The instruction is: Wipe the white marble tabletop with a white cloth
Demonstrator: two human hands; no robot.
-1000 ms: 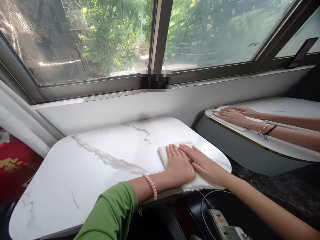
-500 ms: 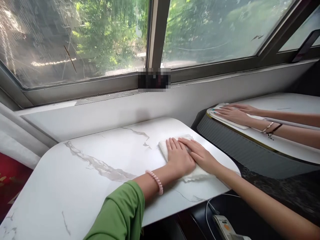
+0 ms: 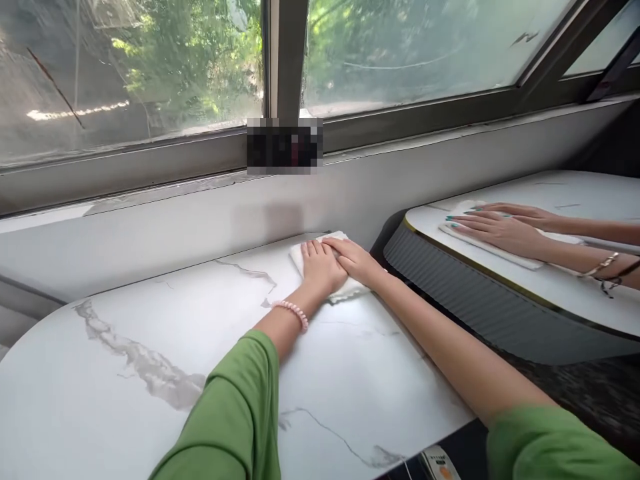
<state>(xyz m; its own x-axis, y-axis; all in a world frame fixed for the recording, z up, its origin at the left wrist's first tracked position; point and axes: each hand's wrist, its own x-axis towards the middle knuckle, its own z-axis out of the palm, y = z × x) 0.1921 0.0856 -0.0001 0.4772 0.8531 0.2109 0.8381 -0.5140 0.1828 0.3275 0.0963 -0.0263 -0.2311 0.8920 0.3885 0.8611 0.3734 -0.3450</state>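
A white cloth [image 3: 345, 291] lies on the far right corner of a white marble-patterned table [image 3: 240, 400], close to the wall. My left hand [image 3: 321, 268] presses flat on the cloth, fingers stretched out, with a pink bead bracelet [image 3: 295, 312] at its wrist. Beside it, my right hand [image 3: 359, 261] also rests flat on the cloth, its fingers reaching over to the left hand's fingers. Neither hand grips the cloth; both push it down from above.
At the right another person's hands [image 3: 505, 232] lie on a white cloth [image 3: 463, 235] on a second table [image 3: 575, 280]. A window frame [image 3: 285, 60] runs above the white wall [image 3: 190, 220]. A device with an orange button [image 3: 440, 465] sits below the near table edge.
Both my hands have slid the cloth away from me, towards the wall and the table's far corner. The other person's hands have shifted right in view with their cloth.
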